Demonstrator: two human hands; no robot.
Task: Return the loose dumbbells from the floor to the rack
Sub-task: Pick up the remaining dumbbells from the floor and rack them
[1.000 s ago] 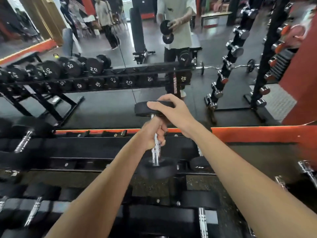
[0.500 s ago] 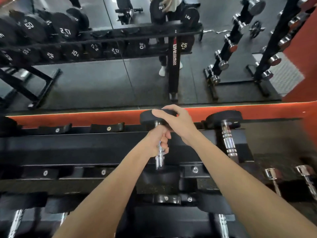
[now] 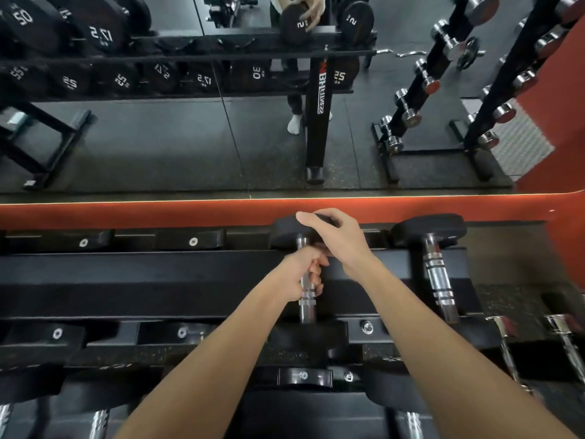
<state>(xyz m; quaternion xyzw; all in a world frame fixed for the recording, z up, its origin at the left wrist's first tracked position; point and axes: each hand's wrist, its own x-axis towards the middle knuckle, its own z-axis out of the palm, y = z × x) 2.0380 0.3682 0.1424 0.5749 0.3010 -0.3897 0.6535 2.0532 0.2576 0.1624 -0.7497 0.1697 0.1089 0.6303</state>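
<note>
A black dumbbell (image 3: 306,307) with a chrome handle lies front to back across the top tier of the black rack (image 3: 126,274). My left hand (image 3: 305,272) is wrapped around its handle. My right hand (image 3: 335,237) rests over its far head, against the orange wall strip. The near head sits low between the rack's front cradles, partly hidden by my forearms. A second black dumbbell (image 3: 438,274) rests in the slot to the right.
Empty cradles (image 3: 190,240) line the top tier to the left. Lower tiers hold more dumbbells (image 3: 98,423). A mirror above the orange strip (image 3: 126,212) reflects the rack, a chrome dumbbell tower (image 3: 408,112) and the person.
The dumbbell has come down from in front of the mirror onto the rack's top tier, both hands staying on it. The view has tilted downward.
</note>
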